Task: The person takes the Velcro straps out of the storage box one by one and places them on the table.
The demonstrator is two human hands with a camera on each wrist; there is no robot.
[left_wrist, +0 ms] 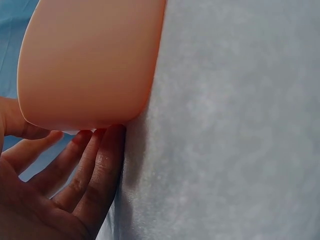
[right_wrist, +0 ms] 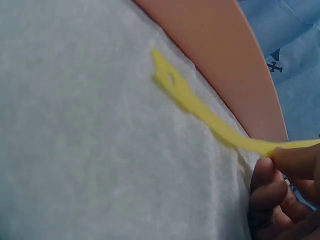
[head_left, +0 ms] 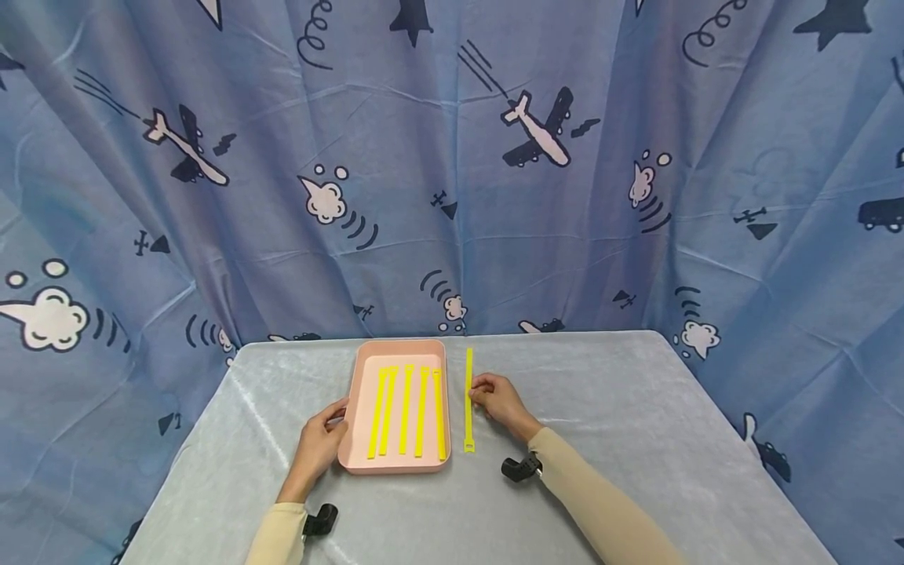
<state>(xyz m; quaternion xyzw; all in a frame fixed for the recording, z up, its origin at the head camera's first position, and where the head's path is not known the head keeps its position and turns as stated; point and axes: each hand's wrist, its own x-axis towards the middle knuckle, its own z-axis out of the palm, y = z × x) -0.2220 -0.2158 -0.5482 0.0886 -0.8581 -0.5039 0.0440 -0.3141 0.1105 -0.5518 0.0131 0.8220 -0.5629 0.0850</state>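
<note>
My right hand (head_left: 500, 399) pinches a yellow hook-and-loop cable tie (head_left: 469, 431) by its middle, between thumb and forefinger. The tie runs lengthwise just right of the pink tray (head_left: 394, 471), its slotted end toward me. In the right wrist view that slotted end of the tie (right_wrist: 172, 82) hangs over the cloth and the strap bends up to the fingertips. Several like yellow ties (head_left: 406, 412) lie side by side in the tray, slotted ends away from me. At the tray's left side, my left hand (head_left: 319, 439) touches the outer wall (left_wrist: 90, 65) with extended fingers (left_wrist: 102, 170).
Pale grey cloth covers the table (head_left: 600, 392). A blue patterned curtain (head_left: 452, 157) hangs behind its far edge. Each wrist carries a small black device, one on the left (head_left: 321, 519) and one on the right (head_left: 521, 468).
</note>
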